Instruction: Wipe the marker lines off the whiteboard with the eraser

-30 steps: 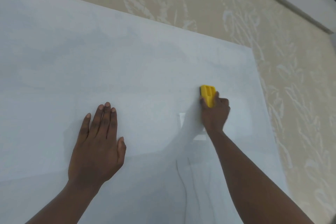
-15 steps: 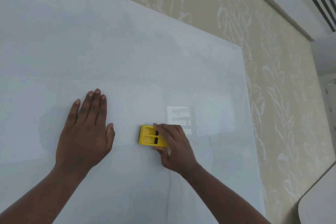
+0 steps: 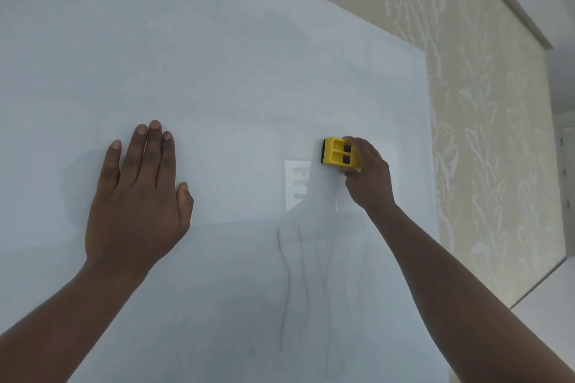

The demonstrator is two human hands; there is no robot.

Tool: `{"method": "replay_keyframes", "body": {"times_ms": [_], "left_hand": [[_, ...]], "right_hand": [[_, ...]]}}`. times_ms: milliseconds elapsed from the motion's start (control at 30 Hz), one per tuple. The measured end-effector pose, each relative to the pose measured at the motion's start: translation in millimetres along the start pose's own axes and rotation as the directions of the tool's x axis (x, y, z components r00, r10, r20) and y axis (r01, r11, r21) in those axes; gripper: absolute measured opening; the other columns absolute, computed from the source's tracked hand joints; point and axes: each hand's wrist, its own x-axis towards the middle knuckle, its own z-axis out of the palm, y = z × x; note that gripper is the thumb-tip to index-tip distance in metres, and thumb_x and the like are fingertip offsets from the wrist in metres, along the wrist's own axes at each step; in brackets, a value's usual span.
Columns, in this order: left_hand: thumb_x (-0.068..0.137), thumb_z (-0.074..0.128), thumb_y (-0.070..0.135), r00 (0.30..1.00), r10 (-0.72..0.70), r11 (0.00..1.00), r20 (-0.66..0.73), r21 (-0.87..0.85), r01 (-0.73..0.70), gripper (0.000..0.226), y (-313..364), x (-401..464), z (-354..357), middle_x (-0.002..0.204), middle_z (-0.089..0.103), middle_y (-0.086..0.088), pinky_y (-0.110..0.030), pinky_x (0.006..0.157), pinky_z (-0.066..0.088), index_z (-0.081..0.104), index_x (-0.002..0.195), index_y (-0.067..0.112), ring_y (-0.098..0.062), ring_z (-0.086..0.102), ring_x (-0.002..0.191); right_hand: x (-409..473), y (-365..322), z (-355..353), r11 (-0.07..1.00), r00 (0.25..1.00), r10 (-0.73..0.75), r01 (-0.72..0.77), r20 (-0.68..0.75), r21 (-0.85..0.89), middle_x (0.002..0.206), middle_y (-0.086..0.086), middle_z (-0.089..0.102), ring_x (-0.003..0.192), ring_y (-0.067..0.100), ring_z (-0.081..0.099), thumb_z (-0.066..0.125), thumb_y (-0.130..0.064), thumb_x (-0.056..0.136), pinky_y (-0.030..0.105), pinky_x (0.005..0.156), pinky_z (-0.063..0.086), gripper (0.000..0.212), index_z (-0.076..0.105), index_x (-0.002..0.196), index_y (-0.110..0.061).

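A: Start at the left. What is the left hand (image 3: pixel 137 196) doing?

B: It lies flat on the whiteboard (image 3: pixel 217 71), palm down, fingers straight and close together, thumb a little out to the right. It grips nothing.

A: And the board itself?

B: A large pale sheet filling most of the view, with cloudy grey smears across it. Right of the left hand, toward the near edge, faint marker lines (image 3: pixel 287 283) run in long thin wavy strokes; they lie between the two forearms.

A: Where is the eraser (image 3: pixel 337 155)?

B: Farther off than those lines and right of the board's middle, pressed against the surface. It is yellow, with a dark pad showing along its left edge and two dark recesses in its back.

A: Who holds it?

B: The right hand (image 3: pixel 367 177), fingers curled around the eraser's right end, thumb underneath.

A: Anything beyond the board?

B: To the right, beige wallpaper (image 3: pixel 482 102) with a pale leaf pattern, touching the board's right edge.
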Motion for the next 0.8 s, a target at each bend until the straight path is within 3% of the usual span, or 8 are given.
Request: {"method": "replay_keyframes", "body": {"times_ms": [233, 333, 567, 700, 800], "left_hand": [[0.101, 0.024, 0.03, 1.0, -0.005, 0.999, 0.002, -0.04, 0.005, 0.066, 3.1, -10.3, 2.3, 0.165, 0.018, -0.028, -0.051, 0.128, 0.005, 0.017, 0.157, -0.004, -0.038, 0.014, 0.156], [0.1, 0.022, 0.032, 1.0, 0.015, 0.999, 0.02, -0.05, -0.014, 0.067, 1.5, -19.5, 3.7, 0.167, 0.014, -0.026, -0.051, 0.129, 0.003, 0.013, 0.158, -0.002, -0.036, 0.01, 0.157], [0.101, 0.021, 0.034, 0.994, 0.08, 0.994, 0.071, -0.083, -0.074, 0.069, -1.3, -49.9, 1.8, 0.168, 0.009, -0.024, -0.049, 0.129, -0.003, 0.007, 0.159, 0.0, -0.035, 0.005, 0.157], [0.101, 0.023, 0.034, 0.99, 0.115, 0.99, 0.076, -0.087, -0.108, 0.069, -4.5, -64.2, -1.6, 0.168, 0.01, -0.025, -0.047, 0.128, -0.006, 0.008, 0.159, -0.001, -0.035, 0.005, 0.157], [0.102, 0.021, 0.034, 0.987, 0.137, 0.987, 0.084, -0.093, -0.129, 0.069, -5.9, -70.3, -2.6, 0.168, 0.01, -0.025, -0.047, 0.128, -0.007, 0.007, 0.159, -0.002, -0.036, 0.005, 0.157]], "right_hand": [[-121.7, 31.6, -4.6, 0.984, 0.984, 0.175, -0.177, 0.042, 0.036, 0.127, -0.004, 0.059, 0.113, 0.016, 0.054, 0.069, 0.019, 0.065, -0.003, 0.081, 0.037, 0.076, 0.056, 0.127, -0.022], [-178.1, 32.6, -1.2, 0.954, 0.954, 0.295, -0.297, 0.048, 0.051, 0.128, -0.002, 0.059, 0.117, 0.022, 0.055, 0.073, 0.015, 0.068, 0.016, 0.086, 0.044, 0.073, 0.056, 0.128, -0.022], [-293.8, 18.6, 2.7, 0.767, 0.768, 0.63, -0.638, 0.115, 0.064, 0.124, -0.002, 0.064, 0.112, 0.025, 0.059, 0.074, 0.007, 0.074, 0.042, 0.093, 0.052, 0.065, 0.057, 0.127, -0.027], [-331.0, -8.9, 12.3, 0.603, 0.612, 0.784, -0.791, 0.101, 0.105, 0.114, -0.008, 0.067, 0.103, 0.022, 0.063, 0.072, -0.005, 0.075, 0.042, 0.088, 0.054, 0.064, 0.053, 0.123, -0.043], [-351.0, -40.0, 23.4, 0.56, 0.57, 0.819, -0.819, 0.072, 0.123, 0.116, -0.007, 0.068, 0.107, 0.022, 0.063, 0.078, -0.019, 0.076, 0.041, 0.092, 0.052, 0.062, 0.054, 0.128, -0.04]]}}
